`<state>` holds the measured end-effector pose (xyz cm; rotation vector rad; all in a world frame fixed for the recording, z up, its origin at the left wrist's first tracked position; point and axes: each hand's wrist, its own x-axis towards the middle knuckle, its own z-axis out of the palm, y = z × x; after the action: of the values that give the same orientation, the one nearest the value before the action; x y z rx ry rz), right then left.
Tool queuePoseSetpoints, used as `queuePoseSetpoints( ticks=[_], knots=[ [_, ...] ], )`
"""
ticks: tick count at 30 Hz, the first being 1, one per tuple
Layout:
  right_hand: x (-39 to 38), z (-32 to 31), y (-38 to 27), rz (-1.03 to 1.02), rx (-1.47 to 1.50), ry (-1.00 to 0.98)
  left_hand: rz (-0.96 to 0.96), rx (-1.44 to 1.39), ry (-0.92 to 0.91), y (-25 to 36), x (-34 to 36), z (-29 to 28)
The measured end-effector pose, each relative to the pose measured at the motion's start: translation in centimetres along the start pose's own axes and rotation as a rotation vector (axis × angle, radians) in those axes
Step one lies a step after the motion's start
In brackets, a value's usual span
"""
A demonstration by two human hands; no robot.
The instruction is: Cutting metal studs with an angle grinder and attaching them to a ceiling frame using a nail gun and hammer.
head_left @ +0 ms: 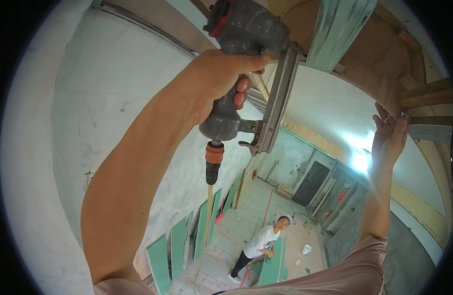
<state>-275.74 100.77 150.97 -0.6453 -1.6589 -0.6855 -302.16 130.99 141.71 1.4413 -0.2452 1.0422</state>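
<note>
My left hand [226,81] is wrapped round the grip of a dark grey nail gun [221,115], raised high in front of me. The gun's long metal magazine [278,103] slants down beside the grip, and an orange-and-black hose coupling [213,160] hangs from the handle's base. My right hand [389,130] reaches up at the right, its fingers pinched near the end of a metal channel [430,132] and a wooden batten [428,96]. Something small and shiny shows at those fingertips, too small to name. The gun's nose is hidden.
Overhead, a wide metal stud [337,32] hangs near a curved plywood panel [359,54]. Green boards [178,248] lean along the left wall. Far below, a person in a white shirt [261,241] stands by a board-covered work surface [273,263]. A pale air hose [207,216] trails downward.
</note>
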Motion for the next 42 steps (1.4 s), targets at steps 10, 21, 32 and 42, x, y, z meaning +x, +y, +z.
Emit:
queuePoseSetpoints(
  ticks=[10,21,32,42],
  knots=[
    [-0.2,-0.3,-0.3,0.067,-0.024,0.036,0.016,-0.038,0.037,-0.6,-0.8,0.0],
    [-0.1,-0.4,0.0,0.033,0.018,-0.010,-0.006,0.025,0.033,-0.9,0.2,0.6],
    [-0.1,0.3,0.0,0.033,0.025,-0.002,-0.002,0.015,0.028,-0.6,-0.2,0.3],
    [-0.5,0.8,-0.1,0.030,0.009,0.065,-0.001,0.040,0.190,-1.1,-7.5,0.1]
  ],
)
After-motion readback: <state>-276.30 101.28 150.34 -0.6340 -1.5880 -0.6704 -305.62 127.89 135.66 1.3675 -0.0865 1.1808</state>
